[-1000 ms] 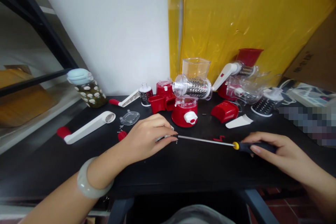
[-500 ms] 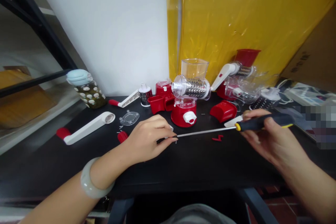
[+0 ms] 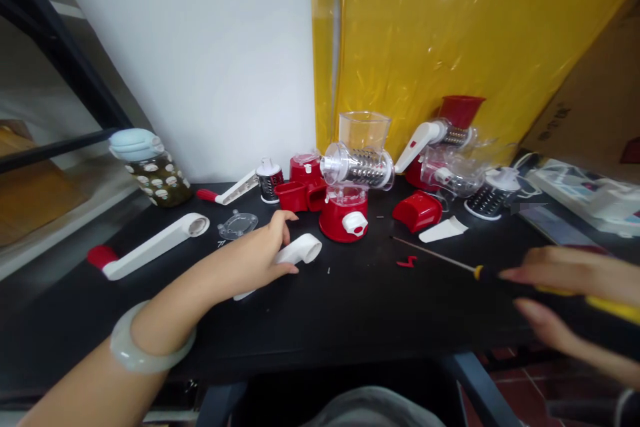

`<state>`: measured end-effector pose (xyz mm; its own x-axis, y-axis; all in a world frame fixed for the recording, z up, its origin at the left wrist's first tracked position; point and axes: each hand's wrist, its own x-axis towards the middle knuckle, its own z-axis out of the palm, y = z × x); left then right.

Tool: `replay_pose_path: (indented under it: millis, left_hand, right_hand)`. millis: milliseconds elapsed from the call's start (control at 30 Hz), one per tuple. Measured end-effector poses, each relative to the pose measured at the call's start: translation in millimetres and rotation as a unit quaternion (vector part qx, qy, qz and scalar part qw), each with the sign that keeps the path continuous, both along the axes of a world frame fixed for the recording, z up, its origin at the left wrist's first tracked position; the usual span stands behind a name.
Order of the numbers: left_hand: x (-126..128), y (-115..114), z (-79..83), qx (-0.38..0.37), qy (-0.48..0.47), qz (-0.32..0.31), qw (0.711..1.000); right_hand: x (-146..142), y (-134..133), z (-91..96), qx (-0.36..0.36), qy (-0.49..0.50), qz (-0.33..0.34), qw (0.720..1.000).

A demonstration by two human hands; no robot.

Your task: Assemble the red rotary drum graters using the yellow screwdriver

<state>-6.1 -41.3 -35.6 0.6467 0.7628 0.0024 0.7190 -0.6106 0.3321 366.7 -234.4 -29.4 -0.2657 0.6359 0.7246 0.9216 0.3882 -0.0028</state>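
My left hand [image 3: 265, 250] is closed around a white crank handle [image 3: 301, 251] lying on the black table, thumb on the near side and fingers on the far side. Much of that handle is hidden under the hand. At the right, my right hand [image 3: 570, 280] grips a screwdriver [image 3: 453, 261] by its black and yellow grip, the shaft pointing left and low over the table. Between the hands lie a small screw [image 3: 329, 271] and a red zigzag piece [image 3: 407, 261]. Another white crank handle [image 3: 155, 247] with a red knob rests at the far left.
A red rotary grater [image 3: 345, 213] with a clear hopper stands mid-table. Around it are a red curved part [image 3: 418, 211], a white strip [image 3: 443, 229], a clear plate [image 3: 239, 225] and a grater drum [image 3: 493, 193]. A bottle [image 3: 153, 170] stands back left.
My left hand has left the screwdriver tip and moved left onto the white crank handle. My right hand has drawn the screwdriver right and down, uncovering the white strip.
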Motion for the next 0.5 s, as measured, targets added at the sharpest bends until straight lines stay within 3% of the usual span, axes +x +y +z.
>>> replay_pose_path:
  millis: [67, 200, 367, 500]
  left_hand:
    - [-1, 2, 0.6, -0.001, 0.008, -0.016, 1.000]
    - [-1, 3, 11.4, 0.014, 0.024, -0.047, 0.998]
    - [-3, 8, 18.2, 0.034, 0.010, -0.096, 0.995]
    - [-5, 12, 15.0, 0.042, 0.012, -0.111, 0.993]
  right_hand:
    - [-21, 1, -1.3, 0.029, -0.085, 0.057, 0.994]
    - [-63, 19, -10.6, -0.001, -0.204, 0.134, 0.970]
    - [-82, 43, -33.2, -0.014, -0.277, 0.107, 0.955]
    - [-87, 54, -38.8, -0.052, -0.300, 0.070, 0.950]
